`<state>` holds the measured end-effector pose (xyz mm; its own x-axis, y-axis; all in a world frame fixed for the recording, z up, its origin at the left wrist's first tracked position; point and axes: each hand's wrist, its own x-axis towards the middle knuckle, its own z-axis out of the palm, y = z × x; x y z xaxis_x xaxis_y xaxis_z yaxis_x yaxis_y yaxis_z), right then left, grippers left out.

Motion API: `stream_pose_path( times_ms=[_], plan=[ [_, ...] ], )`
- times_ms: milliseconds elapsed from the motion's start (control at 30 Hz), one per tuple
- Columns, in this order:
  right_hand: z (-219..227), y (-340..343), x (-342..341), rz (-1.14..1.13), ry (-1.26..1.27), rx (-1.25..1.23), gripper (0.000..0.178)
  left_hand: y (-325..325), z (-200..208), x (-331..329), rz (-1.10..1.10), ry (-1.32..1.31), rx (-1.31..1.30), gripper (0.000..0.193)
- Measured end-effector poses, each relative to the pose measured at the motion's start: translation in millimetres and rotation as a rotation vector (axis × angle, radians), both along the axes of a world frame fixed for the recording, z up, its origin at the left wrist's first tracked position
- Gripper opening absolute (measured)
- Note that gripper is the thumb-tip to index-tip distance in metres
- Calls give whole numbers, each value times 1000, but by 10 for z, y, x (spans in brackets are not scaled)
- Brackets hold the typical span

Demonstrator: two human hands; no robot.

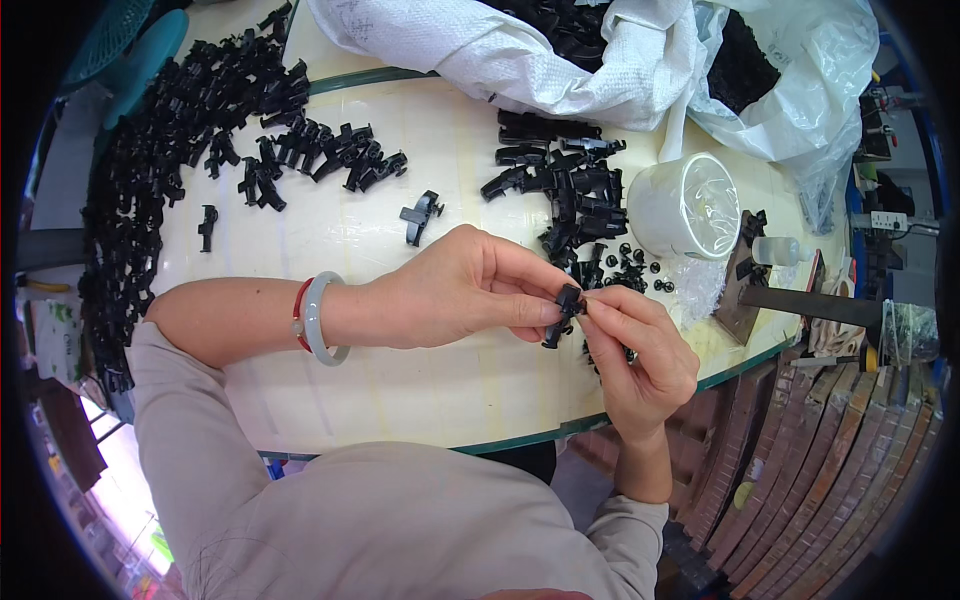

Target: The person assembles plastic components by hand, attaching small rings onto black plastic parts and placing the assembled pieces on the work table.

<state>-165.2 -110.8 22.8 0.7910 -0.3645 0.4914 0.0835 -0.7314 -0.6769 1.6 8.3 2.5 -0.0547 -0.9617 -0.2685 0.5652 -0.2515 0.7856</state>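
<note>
Between the thumb and fingers of my left hand (450,290) is a small black plastic clip-like part (566,315), held above the table. My right hand (645,360) is closed in a pinch at the right end of that part; whatever lies between its fingertips is too small and covered to name. Just beyond my hands lie small round black pieces (628,268) and a heap of black plastic parts (570,190). A single black clip part (421,217) rests on the table beyond my left hand.
A long pile of black parts (140,200) covers the table's left side. White woven sacks (500,50) with black contents lie at the back. To the right stand a white tub (652,210), a small bottle (778,251) and a metal bracket (740,300). The table's green edge (520,440) runs near me.
</note>
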Motion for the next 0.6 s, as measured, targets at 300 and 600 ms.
stream_pose_path(
  times_ms=[300, 600],
  plan=[
    [-39, -39, 32, 14, 0, -27, 23, -7, -20, -18, 47, -123, 5, 27],
    [156, -269, -349, -341, -14, 180, 28, 164, 111, 254, 196, -480, 199, 28]
  ],
)
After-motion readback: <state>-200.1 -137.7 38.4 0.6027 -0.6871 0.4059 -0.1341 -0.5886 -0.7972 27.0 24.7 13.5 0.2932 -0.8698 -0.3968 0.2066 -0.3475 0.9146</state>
